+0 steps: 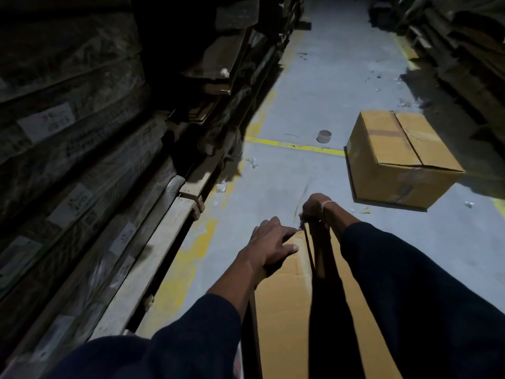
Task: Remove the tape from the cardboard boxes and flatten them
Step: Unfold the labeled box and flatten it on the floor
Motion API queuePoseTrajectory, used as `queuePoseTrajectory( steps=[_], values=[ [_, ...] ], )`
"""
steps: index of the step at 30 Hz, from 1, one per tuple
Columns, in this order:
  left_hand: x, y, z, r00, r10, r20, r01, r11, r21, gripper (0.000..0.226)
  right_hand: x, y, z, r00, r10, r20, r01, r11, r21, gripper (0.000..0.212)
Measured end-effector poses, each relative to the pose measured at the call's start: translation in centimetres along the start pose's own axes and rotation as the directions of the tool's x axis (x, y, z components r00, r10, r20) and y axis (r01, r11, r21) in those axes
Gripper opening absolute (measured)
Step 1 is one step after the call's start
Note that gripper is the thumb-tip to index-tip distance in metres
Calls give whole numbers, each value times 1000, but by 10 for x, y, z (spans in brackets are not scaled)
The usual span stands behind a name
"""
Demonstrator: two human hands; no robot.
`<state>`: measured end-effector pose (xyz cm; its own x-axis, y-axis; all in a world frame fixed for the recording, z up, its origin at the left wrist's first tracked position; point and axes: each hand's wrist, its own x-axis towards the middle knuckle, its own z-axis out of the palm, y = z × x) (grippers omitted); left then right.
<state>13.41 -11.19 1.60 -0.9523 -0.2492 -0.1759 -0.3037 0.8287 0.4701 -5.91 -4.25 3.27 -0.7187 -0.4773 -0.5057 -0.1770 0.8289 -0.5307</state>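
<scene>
I'm working the near tan cardboard box (284,305), which sits on the grey concrete floor (328,86) right under me. To peel cleanly I'd pull the clear tape strip (300,207) low and steady along the seam at the box's far edge while bracing the flap. My left hand (270,242) lies with fingers spread flat on the top flap. My right hand (314,207) is curled at the far edge, apparently pinching the tape. A second taped brown cardboard box (396,157) waits farther off.
</scene>
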Motion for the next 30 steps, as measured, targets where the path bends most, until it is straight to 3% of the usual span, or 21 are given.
queuePoseTrajectory(
  steps=[3,5,8,12,15,17,20,23,25,27,30],
  values=[
    [2,1,-1,1000,23,13,-23,1000,3,47,16,10,14,998,49,-34,-40,972,229,12],
    [2,-2,0,1000,19,16,-19,1000,-12,47,22,11,23,988,81,-131,-44,963,265,11],
    [1,-10,0,1000,-3,31,5,997,-71,46,21,13,11,961,120,-251,8,889,457,12],
    [-2,-17,8,999,-25,-23,24,999,-45,44,16,23,-7,979,109,-170,4,833,553,29],
    [-1,-26,19,983,-153,-102,147,987,-68,41,2,22,3,984,4,-177,117,740,663,19],
    [4,-32,21,964,-230,-132,219,971,-96,36,-16,21,9,979,-83,-184,184,741,646,13],
    [9,-27,15,945,-314,-90,278,917,-285,33,-38,27,17,967,-162,-199,251,750,612,29],
    [8,-12,-3,918,-378,-115,205,703,-681,35,-55,28,16,959,-206,-197,284,752,595,36],
    [6,2,-24,912,-385,-140,117,572,-812,37,-67,26,16,948,-241,-209,319,763,563,35],
    [3,16,-47,930,-326,-169,42,551,-834,39,-81,24,12,925,-285,-253,376,786,491,33],
    [-9,35,-80,961,-177,-212,-52,638,-769,22,-104,21,3,876,-394,-278,475,804,356,33]
  ],
)
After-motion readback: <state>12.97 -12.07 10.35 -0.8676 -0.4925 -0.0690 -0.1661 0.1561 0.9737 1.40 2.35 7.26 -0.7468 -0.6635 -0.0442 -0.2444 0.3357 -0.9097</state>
